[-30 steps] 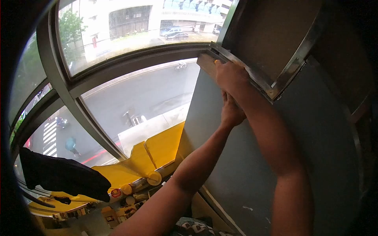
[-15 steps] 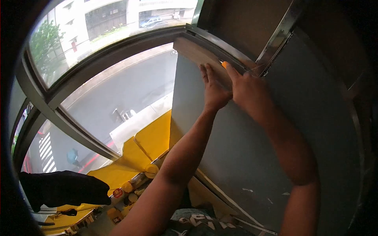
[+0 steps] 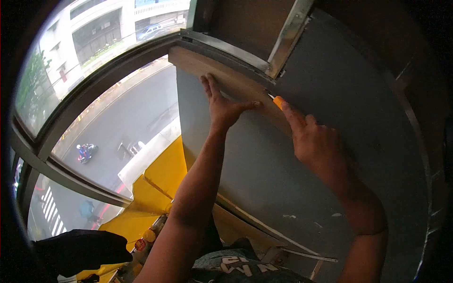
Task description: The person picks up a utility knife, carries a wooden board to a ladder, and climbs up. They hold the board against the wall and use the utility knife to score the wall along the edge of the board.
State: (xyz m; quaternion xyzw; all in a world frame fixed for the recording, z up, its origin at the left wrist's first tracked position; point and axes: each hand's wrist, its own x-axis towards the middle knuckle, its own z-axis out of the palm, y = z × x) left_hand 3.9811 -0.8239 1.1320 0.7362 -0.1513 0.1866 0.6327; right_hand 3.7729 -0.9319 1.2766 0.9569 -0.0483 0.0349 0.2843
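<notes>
A long brown wooden strip point(image 3: 203, 66) lies across the upper part of a large grey panel point(image 3: 255, 160). My left hand point(image 3: 224, 109) rests on the strip with its fingers and thumb spread wide, fingertips flat on the wood. In my right hand point(image 3: 317, 144) is a utility knife point(image 3: 278, 101) with an orange handle, the index finger stretched along it. Its pale blade tip meets the strip's upper edge, to the right of my left thumb. Most of the handle is hidden inside the fist.
A metal frame point(image 3: 231, 49) borders the panel above the strip. Windows over a street are on the left, past a dark window frame point(image 3: 111, 66). Yellow sheeting point(image 3: 165, 165), small jars point(image 3: 141, 244) and a black cloth-like object point(image 3: 82, 252) sit at lower left.
The view has swung right. The knife has travelled right and nearer along the strip's edge, away from my left hand. My left fingers stay on the strip while the thumb stretches further out.
</notes>
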